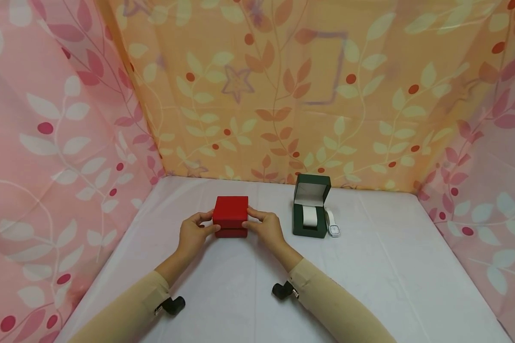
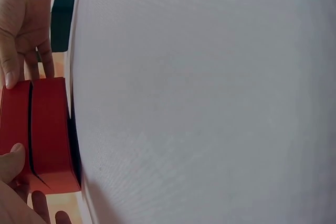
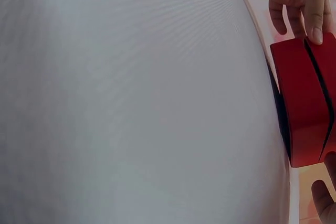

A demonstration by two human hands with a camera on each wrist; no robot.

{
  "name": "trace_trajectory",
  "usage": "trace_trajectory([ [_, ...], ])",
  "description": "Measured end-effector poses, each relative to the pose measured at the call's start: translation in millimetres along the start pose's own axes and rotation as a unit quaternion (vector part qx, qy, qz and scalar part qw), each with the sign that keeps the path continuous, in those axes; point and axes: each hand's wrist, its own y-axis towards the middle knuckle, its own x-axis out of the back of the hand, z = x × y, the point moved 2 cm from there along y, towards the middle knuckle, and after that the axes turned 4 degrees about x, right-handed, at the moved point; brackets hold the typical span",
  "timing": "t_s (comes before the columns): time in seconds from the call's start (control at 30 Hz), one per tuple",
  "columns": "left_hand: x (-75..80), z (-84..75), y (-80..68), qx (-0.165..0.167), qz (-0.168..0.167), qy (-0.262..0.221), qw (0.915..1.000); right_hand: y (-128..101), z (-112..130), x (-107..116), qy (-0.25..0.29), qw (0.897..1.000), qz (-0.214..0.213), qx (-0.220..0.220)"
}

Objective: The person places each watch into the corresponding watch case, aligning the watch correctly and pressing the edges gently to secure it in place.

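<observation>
A closed-looking red box (image 1: pixel 231 209) sits on the white table, with a dark seam between lid and base. My left hand (image 1: pixel 192 234) grips its left side, the thumb near the front corner at the lid's lower edge. On the opposite side my right hand (image 1: pixel 269 230) holds the lid likewise between thumb and fingers. The left wrist view shows the red box (image 2: pixel 50 135) with a narrow dark gap along the seam. From the right wrist, the same gap crosses the red box (image 3: pixel 302 103). Fingers behind the box are partly hidden.
Right of the hands stands an open dark green watch box (image 1: pixel 298 224) with a white cushion (image 1: pixel 310 216) inside. A white wristwatch (image 1: pixel 334 230) lies against its right side. Patterned cloth walls (image 1: pixel 240 119) enclose the table (image 1: pixel 369 286) at the back and sides.
</observation>
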Motion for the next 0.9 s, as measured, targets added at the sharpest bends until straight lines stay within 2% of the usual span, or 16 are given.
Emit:
trace_trajectory([
  [0.7, -0.3, 5.2, 2.3, 0.042, 0.023, -0.023, 0.9986, 1.9, -5.2, -1.8, -0.011, 1.000, -0.001, -0.007],
  [0.9, 0.7, 2.7, -1.0, 0.044, 0.032, -0.005, 0.9985, 0.7, -6.0, -0.6, -0.016, 1.000, 0.012, 0.005],
])
